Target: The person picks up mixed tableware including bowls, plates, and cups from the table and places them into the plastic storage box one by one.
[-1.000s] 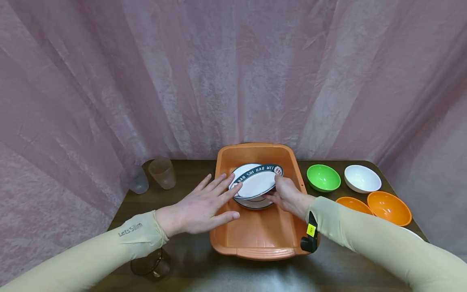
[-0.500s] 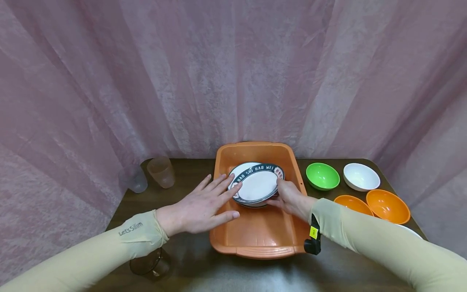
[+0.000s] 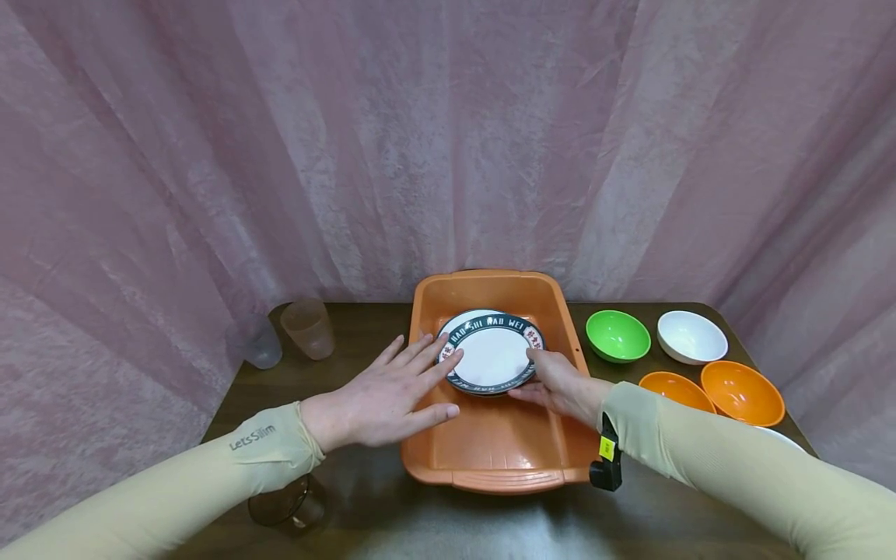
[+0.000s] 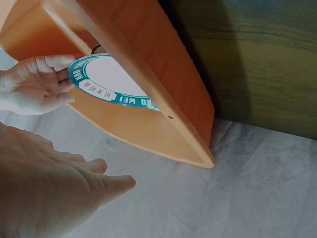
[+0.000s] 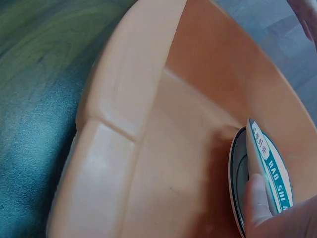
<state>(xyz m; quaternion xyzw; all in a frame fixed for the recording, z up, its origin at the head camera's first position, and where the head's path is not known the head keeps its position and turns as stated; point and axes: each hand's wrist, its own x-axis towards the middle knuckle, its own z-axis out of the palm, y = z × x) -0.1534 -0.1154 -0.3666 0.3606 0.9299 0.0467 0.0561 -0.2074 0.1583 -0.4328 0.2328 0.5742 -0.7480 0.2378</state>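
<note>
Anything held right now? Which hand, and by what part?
Right hand grips the upper plate by its right-hand rim. Left hand holds nothing.

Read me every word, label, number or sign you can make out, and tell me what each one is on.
"HAO SHI HAO WEI": rim of the plate held by the right hand.
"Let'sSlim": left sleeve.
Too small to read surely: the red characters on the plate's rim, and any print on the yellow tag of the black wrist device.
</note>
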